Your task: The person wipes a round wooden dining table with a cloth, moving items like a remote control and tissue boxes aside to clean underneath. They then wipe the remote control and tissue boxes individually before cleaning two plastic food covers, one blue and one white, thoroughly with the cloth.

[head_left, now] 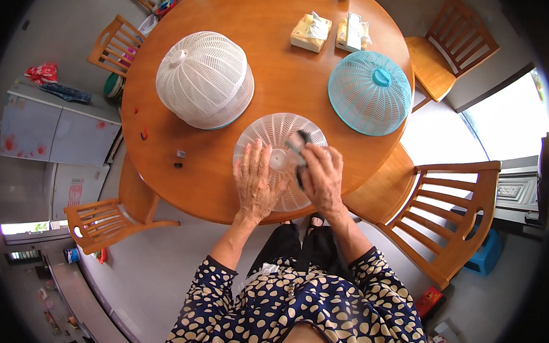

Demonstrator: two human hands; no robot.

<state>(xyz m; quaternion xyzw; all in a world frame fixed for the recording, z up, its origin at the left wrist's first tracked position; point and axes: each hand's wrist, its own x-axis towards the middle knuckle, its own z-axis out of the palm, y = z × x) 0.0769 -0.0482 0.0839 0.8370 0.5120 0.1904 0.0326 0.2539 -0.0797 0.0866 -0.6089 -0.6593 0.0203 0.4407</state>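
A round white plastic mesh food cover (280,128) lies at the table's near edge, with a round hub at its centre. My left hand (253,181) rests on its left part, fingers stretched out flat and the thumb apart. Over the cover's right side, my right hand (324,176) is closed around a small dark and pale tool (296,142), smeared by motion so that its kind cannot be told. Farther left stands a stack of white mesh food covers (199,75). A blue mesh food cover (371,96) with a knob sits at the right.
Two tissue packs, one pale yellow (311,32) and one with a white box on it (352,34), lie at the far right of the wooden table (278,69). Small red (144,133) and black (178,165) pieces are at the left. Wooden chairs (439,222) surround the table.
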